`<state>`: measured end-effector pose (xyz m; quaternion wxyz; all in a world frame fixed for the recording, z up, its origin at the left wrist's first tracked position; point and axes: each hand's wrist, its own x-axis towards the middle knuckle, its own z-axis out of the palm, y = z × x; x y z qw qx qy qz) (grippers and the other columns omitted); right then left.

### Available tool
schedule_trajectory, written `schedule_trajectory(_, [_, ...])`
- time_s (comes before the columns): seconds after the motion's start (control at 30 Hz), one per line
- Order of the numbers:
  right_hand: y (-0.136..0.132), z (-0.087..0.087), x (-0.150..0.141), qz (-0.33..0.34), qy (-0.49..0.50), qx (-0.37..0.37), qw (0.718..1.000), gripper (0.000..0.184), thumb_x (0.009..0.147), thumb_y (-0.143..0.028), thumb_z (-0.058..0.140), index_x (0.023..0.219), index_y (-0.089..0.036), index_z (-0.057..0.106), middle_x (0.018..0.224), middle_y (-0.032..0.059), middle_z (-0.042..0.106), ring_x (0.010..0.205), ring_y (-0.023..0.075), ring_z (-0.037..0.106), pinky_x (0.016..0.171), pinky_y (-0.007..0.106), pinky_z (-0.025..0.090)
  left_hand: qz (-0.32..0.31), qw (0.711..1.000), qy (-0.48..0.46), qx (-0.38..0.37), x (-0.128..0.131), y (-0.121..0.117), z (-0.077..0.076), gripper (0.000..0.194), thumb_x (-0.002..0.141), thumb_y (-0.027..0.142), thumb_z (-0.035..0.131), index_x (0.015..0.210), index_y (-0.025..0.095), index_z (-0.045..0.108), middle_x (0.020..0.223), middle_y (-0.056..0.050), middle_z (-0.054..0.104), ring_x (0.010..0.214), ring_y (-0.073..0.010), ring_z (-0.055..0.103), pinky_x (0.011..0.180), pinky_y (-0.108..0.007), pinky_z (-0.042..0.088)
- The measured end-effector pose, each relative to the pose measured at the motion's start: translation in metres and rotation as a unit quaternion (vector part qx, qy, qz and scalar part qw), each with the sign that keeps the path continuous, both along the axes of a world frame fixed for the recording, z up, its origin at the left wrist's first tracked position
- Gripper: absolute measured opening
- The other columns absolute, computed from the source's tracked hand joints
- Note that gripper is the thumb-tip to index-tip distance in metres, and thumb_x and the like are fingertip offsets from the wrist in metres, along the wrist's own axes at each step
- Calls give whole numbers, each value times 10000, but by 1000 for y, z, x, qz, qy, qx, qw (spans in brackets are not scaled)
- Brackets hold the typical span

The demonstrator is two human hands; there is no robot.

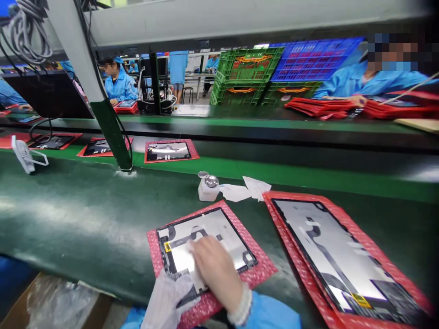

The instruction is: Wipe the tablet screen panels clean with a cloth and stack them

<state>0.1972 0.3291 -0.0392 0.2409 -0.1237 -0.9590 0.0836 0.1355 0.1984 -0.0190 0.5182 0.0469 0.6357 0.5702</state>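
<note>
A tablet screen panel lies back side up on pink bubble wrap in front of me, with a dark flex cable and a yellow-outlined square on its silvery back. My left hand, in a white glove, holds the panel at its near left edge. Bent over the panel's middle is my bare right hand, its fingers drawn together and the fingertips against the silver surface near the cable. Anything pinched under those fingertips is too blurred to make out. A beaded white band circles the right wrist.
Another panel rests on red wrap at the right. Behind the work stand a white pump bottle and crumpled wipes. Several wrapped panels line the green strip beyond. A slanted post rises at left. A co-worker sits opposite.
</note>
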Motion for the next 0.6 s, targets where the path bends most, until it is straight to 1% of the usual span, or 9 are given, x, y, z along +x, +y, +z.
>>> schedule_trajectory(0.07, [-11,0,-2,43,-20,-15,999,175,913,-216,454,900,-238,627,739,18,591,702,192,545,613,324,433,4,1000,-1,-15,-2,-1,2,367,731,383,555,1073,264,615,1213,-85,623,1145,-282,554,926,-365,478])
schedule_trajectory(0.1, [-11,1,1,53,-31,-20,998,158,900,-208,476,907,-251,628,751,14,601,710,192,557,612,318,438,0,1000,3,-17,-4,-1,2,351,724,388,564,1046,263,629,1199,-84,631,1152,-285,549,929,-361,477])
schedule_trajectory(0.13, [-6,3,4,51,-43,-21,998,166,890,-189,481,913,-256,631,762,14,611,714,191,569,621,315,446,-6,1000,4,-15,-5,-2,1,340,722,400,567,1026,266,636,1186,-79,639,1145,-286,555,920,-362,485])
schedule_trajectory(0.2, [21,14,13,13,-64,-14,998,213,879,-150,456,875,-250,645,756,10,624,700,183,592,629,304,458,-16,1000,0,-13,-9,-4,-3,323,730,427,554,1002,277,641,1160,-62,653,1092,-280,594,884,-372,509])
schedule_trajectory(0.27, [60,34,16,-52,-68,-1,996,243,889,-164,426,858,-245,653,771,7,633,674,171,601,605,289,456,-30,999,16,-23,-13,-5,-9,290,725,432,562,958,285,649,1139,-47,665,1051,-270,620,877,-375,516])
schedule_trajectory(0.37, [115,73,4,-134,-32,26,990,271,928,-242,378,1016,-244,634,882,25,631,737,175,603,599,280,435,-50,996,69,-36,-17,-4,-15,236,686,410,614,882,290,671,1105,-33,686,1081,-266,606,934,-354,485])
schedule_trajectory(0.47, [140,102,-26,-176,-11,100,979,279,940,-260,377,1105,-251,602,921,35,605,770,169,576,558,263,379,-53,997,55,-15,-18,-2,-16,257,688,420,614,906,299,673,1140,-23,673,1083,-269,607,917,-350,497])
schedule_trajectory(0.53, [144,109,-45,-145,-52,152,976,242,921,-202,414,1052,-243,614,901,37,589,769,161,556,537,252,349,-59,998,22,-2,-17,-1,-16,257,719,455,579,898,295,672,1124,-28,677,1050,-273,625,865,-358,524])
schedule_trajectory(0.6, [143,108,-57,-88,-108,176,974,241,887,-107,425,992,-211,616,905,51,574,798,160,547,560,243,355,-68,998,7,5,-16,0,-15,263,737,472,560,880,282,673,1047,-40,699,1038,-282,628,836,-365,536])
